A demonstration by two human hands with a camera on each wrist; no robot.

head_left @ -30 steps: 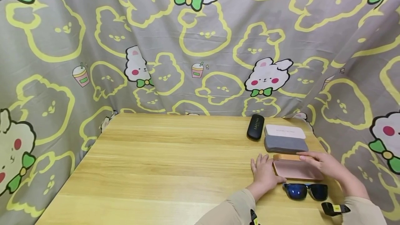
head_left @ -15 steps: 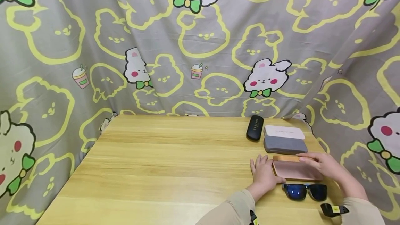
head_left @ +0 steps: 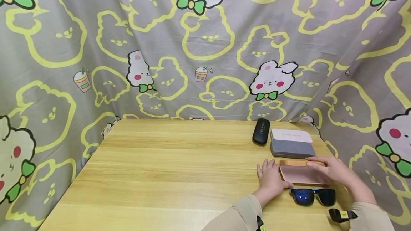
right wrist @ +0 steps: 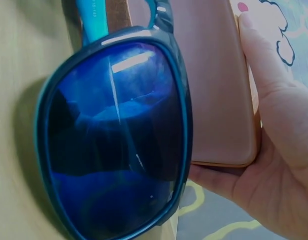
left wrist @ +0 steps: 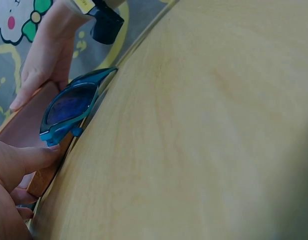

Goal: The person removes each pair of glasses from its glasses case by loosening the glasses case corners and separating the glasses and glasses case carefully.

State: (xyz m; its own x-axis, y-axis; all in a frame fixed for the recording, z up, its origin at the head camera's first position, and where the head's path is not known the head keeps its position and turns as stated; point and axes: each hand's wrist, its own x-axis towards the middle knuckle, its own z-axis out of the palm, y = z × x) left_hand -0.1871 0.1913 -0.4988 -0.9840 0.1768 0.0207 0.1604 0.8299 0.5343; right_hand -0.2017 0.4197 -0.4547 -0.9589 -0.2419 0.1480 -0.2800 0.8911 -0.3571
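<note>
Tan glasses case (head_left: pixel 305 175) unmoved near right edge of desk (head_left: pixel 160 174); work seemingly paused. Right hand (head_left: pixel 337 170) grips it; left hand (head_left: pixel 270 178), fingers spread, touches it.

Bright, even light lay over the table (head_left: pixel 144 174) in the head view; the left wrist view was dimmer and soft, darkening toward lower right. I saw white glare on the sunglasses (right wrist: pixel 114 140), a blurred shadow beside them.
</note>
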